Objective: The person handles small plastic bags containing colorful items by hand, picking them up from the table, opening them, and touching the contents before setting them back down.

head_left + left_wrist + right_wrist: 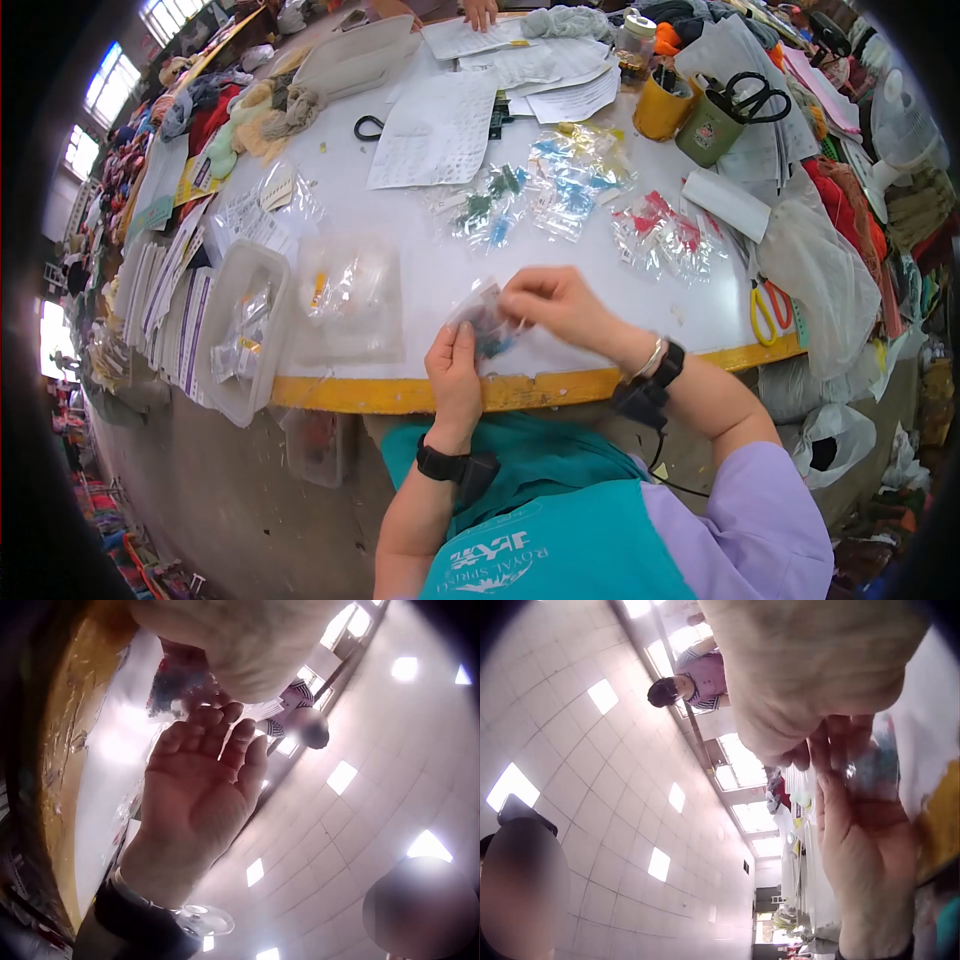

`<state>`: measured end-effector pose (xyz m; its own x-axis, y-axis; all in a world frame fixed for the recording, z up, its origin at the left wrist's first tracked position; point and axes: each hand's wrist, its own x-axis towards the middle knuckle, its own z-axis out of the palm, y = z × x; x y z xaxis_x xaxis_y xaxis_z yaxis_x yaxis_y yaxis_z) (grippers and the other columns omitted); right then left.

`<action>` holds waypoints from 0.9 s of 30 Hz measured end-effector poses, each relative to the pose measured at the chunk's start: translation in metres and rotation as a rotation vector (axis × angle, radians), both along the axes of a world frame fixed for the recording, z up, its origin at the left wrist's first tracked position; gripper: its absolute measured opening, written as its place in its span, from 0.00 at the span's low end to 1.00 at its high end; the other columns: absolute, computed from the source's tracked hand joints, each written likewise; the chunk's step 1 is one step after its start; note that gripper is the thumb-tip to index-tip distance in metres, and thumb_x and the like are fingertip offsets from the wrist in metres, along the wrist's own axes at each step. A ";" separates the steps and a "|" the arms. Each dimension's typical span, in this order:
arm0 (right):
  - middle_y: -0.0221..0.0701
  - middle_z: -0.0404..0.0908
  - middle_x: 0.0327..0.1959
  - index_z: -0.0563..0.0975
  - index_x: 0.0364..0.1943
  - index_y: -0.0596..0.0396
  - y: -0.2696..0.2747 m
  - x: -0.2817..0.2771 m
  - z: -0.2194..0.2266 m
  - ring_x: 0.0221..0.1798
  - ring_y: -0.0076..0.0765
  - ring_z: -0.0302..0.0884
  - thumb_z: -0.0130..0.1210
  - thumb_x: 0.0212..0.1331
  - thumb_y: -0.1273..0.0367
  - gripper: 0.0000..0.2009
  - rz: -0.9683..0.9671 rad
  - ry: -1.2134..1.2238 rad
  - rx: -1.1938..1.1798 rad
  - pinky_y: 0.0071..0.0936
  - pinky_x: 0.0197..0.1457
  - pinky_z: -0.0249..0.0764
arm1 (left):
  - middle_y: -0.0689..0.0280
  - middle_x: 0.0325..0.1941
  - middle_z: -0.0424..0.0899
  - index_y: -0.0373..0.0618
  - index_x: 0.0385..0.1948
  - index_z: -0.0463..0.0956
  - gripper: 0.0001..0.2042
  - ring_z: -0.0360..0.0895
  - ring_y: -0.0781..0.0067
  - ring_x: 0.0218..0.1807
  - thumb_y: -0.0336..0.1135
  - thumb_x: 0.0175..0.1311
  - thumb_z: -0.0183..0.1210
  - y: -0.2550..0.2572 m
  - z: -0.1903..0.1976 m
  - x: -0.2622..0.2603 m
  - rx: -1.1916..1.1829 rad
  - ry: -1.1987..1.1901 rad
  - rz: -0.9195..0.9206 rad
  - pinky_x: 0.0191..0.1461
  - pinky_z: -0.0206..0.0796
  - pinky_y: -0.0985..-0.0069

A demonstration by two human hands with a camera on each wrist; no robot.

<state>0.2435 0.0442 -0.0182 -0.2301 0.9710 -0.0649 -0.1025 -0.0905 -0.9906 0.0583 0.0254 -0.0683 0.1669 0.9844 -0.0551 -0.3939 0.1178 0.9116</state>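
Over the table's near edge, my left hand [455,378] grips a small clear plastic bag [488,338], thumb across its near side. Dark, blue and reddish bits show through the plastic. My right hand [565,305] comes in from the right with curled fingers, thumb and forefinger pinching at the bag's upper right edge. In the left wrist view the bag [176,684] is partly covered by the right hand. The right wrist view shows bluish contents of the bag [881,761] against the left palm. Beyond the hands lie small clear packets with green [490,205], blue [570,180] and red [665,228] contents.
A clear plastic tub [245,335] and a shallow clear container [345,310] stand at the left. Printed sheets [435,135] lie farther back. Scissors sit in a green can [712,130], and yellow-handled scissors [765,315] lie at the right edge. Another person's hand [480,12] is across the table.
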 end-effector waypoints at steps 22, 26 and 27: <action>0.35 0.85 0.33 0.84 0.33 0.47 0.187 0.207 -0.014 0.38 0.45 0.83 0.53 0.57 0.66 0.08 -0.547 -1.593 0.534 0.42 0.39 0.77 | 0.67 0.39 0.80 0.35 0.45 0.77 0.11 0.73 0.79 0.40 0.32 0.74 0.49 -0.003 -0.017 -0.005 0.053 0.197 0.084 0.46 0.66 0.78; 0.32 0.85 0.30 0.82 0.32 0.52 0.168 0.221 0.007 0.32 0.35 0.83 0.57 0.58 0.66 0.06 -0.537 -1.240 0.541 0.34 0.35 0.76 | 0.63 0.43 0.82 0.35 0.46 0.76 0.11 0.78 0.74 0.43 0.32 0.75 0.47 -0.003 -0.019 -0.009 0.066 0.225 0.039 0.52 0.71 0.75; 0.30 0.84 0.29 0.81 0.32 0.52 0.166 0.223 0.014 0.31 0.31 0.82 0.58 0.59 0.66 0.06 -0.528 -1.011 0.497 0.31 0.33 0.76 | 0.63 0.43 0.82 0.34 0.46 0.76 0.11 0.78 0.74 0.43 0.32 0.75 0.47 -0.003 -0.018 -0.009 0.062 0.214 0.035 0.52 0.71 0.75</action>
<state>0.4668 0.2103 -0.0043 0.1353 0.8995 0.4155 0.8161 0.1367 -0.5616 0.0497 0.0226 -0.0865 0.1236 0.9920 -0.0247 -0.1935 0.0485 0.9799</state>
